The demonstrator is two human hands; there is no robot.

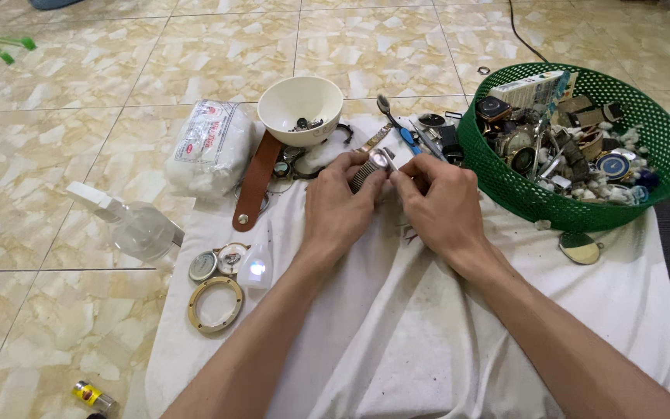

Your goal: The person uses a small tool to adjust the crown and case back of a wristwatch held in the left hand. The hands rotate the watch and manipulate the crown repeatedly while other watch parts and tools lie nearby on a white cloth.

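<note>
Both my hands meet over a white cloth spread on the tiled floor. My left hand grips a small watch with a ribbed metal band between thumb and fingers. Closing on the same watch from the right, the fingertips of my right hand sit at its case. A cream bowl holding a few small parts stands just beyond my left hand.
A green mesh basket full of watch parts stands at the right. A brown leather strap, tools, a brass ring, a clear spray bottle, a bag of cotton and a small vial lie around.
</note>
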